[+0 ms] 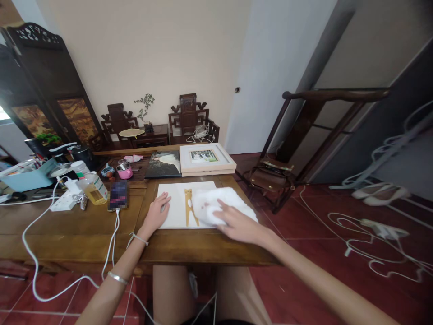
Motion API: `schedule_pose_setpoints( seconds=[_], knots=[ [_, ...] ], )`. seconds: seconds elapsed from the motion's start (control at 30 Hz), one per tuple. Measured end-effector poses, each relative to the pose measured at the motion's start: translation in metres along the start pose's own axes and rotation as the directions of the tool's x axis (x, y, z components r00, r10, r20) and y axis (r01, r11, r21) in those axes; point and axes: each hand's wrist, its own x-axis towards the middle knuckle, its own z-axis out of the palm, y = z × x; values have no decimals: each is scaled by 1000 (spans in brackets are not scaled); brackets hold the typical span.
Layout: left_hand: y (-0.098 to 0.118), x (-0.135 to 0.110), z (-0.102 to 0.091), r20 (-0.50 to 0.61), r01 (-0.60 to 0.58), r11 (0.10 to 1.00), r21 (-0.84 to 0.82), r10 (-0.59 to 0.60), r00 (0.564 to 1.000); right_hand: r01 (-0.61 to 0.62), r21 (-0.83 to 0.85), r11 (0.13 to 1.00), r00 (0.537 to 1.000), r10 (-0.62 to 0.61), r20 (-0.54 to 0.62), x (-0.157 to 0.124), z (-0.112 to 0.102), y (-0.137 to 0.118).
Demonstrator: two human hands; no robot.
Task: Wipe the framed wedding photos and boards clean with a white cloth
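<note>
A white flat board lies on the table in front of me, with a tan, long-legged cat-like figure on its middle. My left hand rests on the board's left edge, fingers stretched out and holding nothing. Over the right side of the board spreads a fluffy white cloth with a few reddish-brown spots. My right hand grips a bunched part of this cloth and presses it down, slightly blurred. The cloth hides the board's right side.
Behind the board are a framed photo and a dark picture panel. To the left lie a charging phone, an amber bottle, a power strip and a pink cup. A wooden chair stands at the right.
</note>
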Motion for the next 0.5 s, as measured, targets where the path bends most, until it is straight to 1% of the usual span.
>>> schedule_pose_setpoints(
  seconds=[0.07, 0.1, 0.13, 0.2, 0.27, 0.37, 0.43, 0.5],
  knots=[
    [0, 0, 1, 9, -10, 1000, 4, 10, 1000, 49, 81, 996, 997, -54, 61, -26, -3, -18],
    [-1, -1, 1, 17, -17, 1000, 8, 17, 1000, 53, 115, 992, 994, -64, 93, -36, -5, -22],
    [-1, -1, 2, 25, -23, 1000, 11, 23, 999, 42, 145, 989, 991, -59, 121, -42, -7, -23],
    [-2, -1, 3, 39, -33, 999, 15, 32, 999, -27, 190, 981, 989, -2, 148, -44, -9, -14],
    [-3, -2, 3, 44, -35, 999, 11, 34, 998, -120, 212, 970, 988, 95, 121, -31, -11, 5],
    [-3, -2, 2, 43, -25, 1000, -6, 26, 999, -215, 201, 956, 976, 219, -1, 9, -12, 37],
    [-3, -2, 2, 41, -18, 1000, -18, 19, 999, -245, 186, 951, 962, 263, -77, 39, -11, 52],
    [-2, -2, 1, 42, -13, 1000, -23, 14, 999, -278, 173, 945, 945, 301, -126, 65, -9, 60]
  ],
)
